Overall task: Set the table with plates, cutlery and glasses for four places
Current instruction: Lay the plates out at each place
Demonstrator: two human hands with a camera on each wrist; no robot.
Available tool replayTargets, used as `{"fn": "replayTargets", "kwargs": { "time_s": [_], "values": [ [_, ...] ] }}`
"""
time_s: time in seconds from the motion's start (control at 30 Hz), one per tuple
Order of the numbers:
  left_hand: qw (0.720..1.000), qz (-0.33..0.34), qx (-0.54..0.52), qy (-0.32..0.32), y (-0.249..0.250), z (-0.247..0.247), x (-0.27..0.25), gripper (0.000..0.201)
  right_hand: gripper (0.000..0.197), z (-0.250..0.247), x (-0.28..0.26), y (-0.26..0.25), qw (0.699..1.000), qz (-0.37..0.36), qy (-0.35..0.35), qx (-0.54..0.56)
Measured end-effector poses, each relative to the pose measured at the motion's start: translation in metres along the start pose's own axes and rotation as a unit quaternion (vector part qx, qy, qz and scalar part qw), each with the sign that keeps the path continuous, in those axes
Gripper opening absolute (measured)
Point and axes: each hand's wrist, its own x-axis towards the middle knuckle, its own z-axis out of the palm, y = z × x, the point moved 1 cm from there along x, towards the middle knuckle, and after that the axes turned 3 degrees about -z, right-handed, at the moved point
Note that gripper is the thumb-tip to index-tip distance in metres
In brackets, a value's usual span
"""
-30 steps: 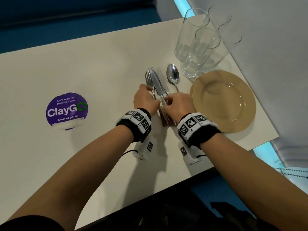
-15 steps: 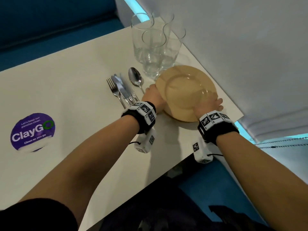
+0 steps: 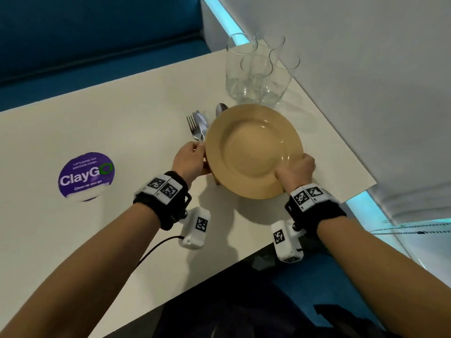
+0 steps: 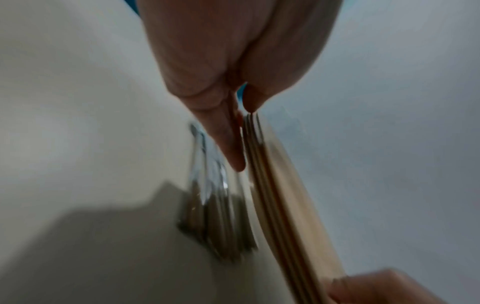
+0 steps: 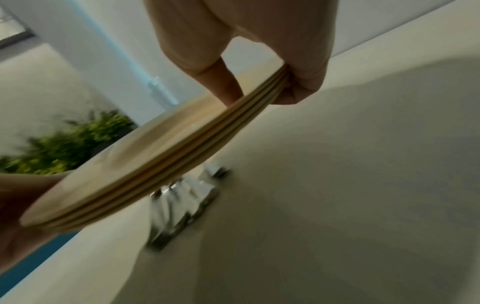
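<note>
You hold a stack of tan plates (image 3: 253,152) off the white table (image 3: 97,132), near its right end. The wrist views show several rims in the stack (image 5: 182,152); the exact count cannot be told. Your left hand (image 3: 189,159) grips the stack at 9 o'clock, thumb on top of the rim and fingers (image 4: 228,144) beneath. Your right hand (image 3: 296,170) grips it at 4 o'clock, thumb over the rim.

The cutlery bundle (image 3: 199,126) of fork, knife and spoon lies on the table at 10 o'clock from the stack, partly hidden under its left edge. A cluster of clear glasses (image 3: 256,76) stands upright and empty at 12 o'clock, just beyond the far rim.

A wall (image 3: 366,69) runs along the table's right edge at 3 o'clock. Open tabletop extends toward 9 o'clock, where a purple ClayGo sticker (image 3: 86,175) lies well apart from the stack. The near table edge runs at 6 o'clock.
</note>
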Motion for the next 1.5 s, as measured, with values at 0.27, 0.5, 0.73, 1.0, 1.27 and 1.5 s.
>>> {"fn": "replayTargets", "kwargs": {
  "time_s": [0.27, 0.5, 0.73, 1.0, 1.27, 1.5],
  "values": [
    [0.978, 0.013, -0.148, 0.149, -0.034, -0.141, -0.023, 0.019, 0.065, 0.087, -0.069, -0.058, 0.985, -0.115, -0.127, -0.005],
    [0.961, 0.021, -0.178, 0.21, -0.061, -0.228, -0.049, 0.008, 0.044, 0.135, -0.127, -0.093, 0.978, -0.148, -0.135, 0.058],
    [0.99, -0.029, 0.01, 0.138, -0.093, -0.297, -0.065, 0.019, 0.044, 0.17, -0.16, -0.118, 0.972, -0.2, -0.105, 0.071],
    [0.97, -0.061, 0.228, 0.064, -0.134, -0.308, -0.063, 0.023, 0.035, 0.208, -0.202, -0.102, 0.969, -0.182, -0.162, 0.039],
    [0.952, -0.025, -0.223, 0.208, -0.119, -0.351, -0.087, 0.037, 0.035, 0.232, -0.241, -0.104, 0.952, -0.208, -0.224, -0.019],
    [0.951, -0.012, -0.158, 0.265, -0.161, -0.424, -0.1, 0.017, 0.032, 0.277, -0.297, -0.11, 0.919, -0.28, -0.254, -0.113]
  ]
}}
